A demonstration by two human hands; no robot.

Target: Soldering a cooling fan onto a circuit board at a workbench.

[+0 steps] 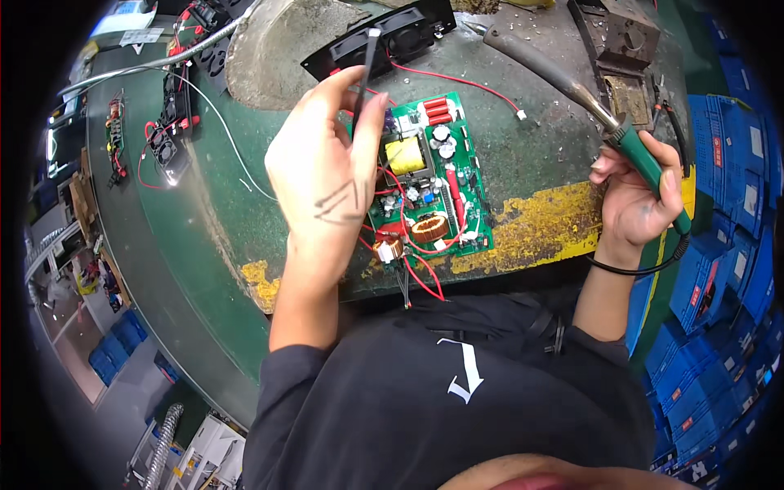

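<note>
My right hand [641,196] grips a soldering iron [645,159] by its green handle, and the long metal barrel points up and to the left over the bench. My left hand [322,163] pinches a thin black strip [367,73] with a pale tip between thumb and fingers; its exact kind is unclear. Below and right of that hand lies a green circuit board [482,216] with a yellow transformer [404,155], copper coils [429,227] and red wires. The left hand covers part of the board's left side. Behind it sits a black panel with fans [400,41], trailing a red wire [465,82].
A metal soldering stand [616,37] is at the far right, with pliers [674,122] beside it. Blue bins [719,171] are stacked along the right. More fan assemblies [163,147] and a circuit strip [116,139] lie on the green surface at left. A worn yellow edge [547,229] borders the bench.
</note>
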